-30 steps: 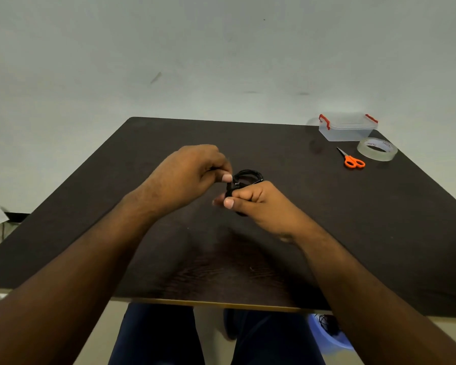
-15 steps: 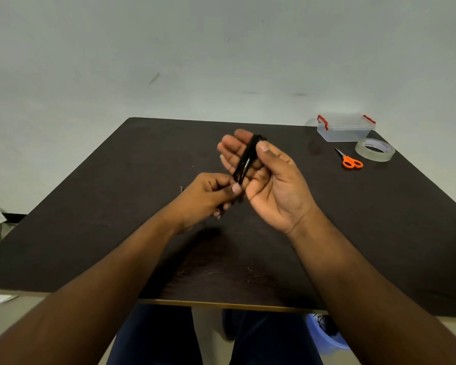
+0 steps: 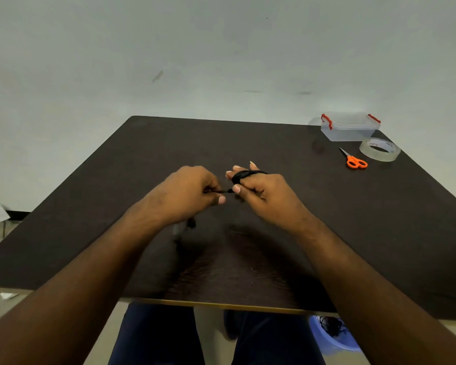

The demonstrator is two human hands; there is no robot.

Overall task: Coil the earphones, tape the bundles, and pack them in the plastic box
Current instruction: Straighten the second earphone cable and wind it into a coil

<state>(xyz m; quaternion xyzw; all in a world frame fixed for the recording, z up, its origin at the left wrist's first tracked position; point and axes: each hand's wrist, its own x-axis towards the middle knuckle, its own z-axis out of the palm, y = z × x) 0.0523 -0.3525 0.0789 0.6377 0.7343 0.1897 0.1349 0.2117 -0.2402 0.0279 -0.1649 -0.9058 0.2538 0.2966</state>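
Above dark wooden table [image 3: 327, 219], right hand [image 3: 263, 192] has thin black earphone cable [image 3: 245, 174] coiled round its fingers. Left hand [image 3: 187, 193] pinches cable's loose end. Clear plastic box w/ red clips [image 3: 349, 126] far right.

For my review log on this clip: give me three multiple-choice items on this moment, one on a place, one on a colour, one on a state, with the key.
1. Where do the scissors lie?
A. Inside the plastic box
B. On the table, left of the tape roll and in front of the box
C. Under the left hand

2. What colour are the scissor handles?
A. Orange
B. Blue
C. Green

3. How is the earphone cable held?
A. Lying loose on the table
B. Taped and packed in the box
C. Wound round the fingers of the right hand, with the left hand pinching a strand

Key: 1 B, they rest on the table between the tape roll and the plastic box; 2 A, the loops are plainly orange; 3 C, black loops cross the right fingers and a strand runs to the left fingertips.
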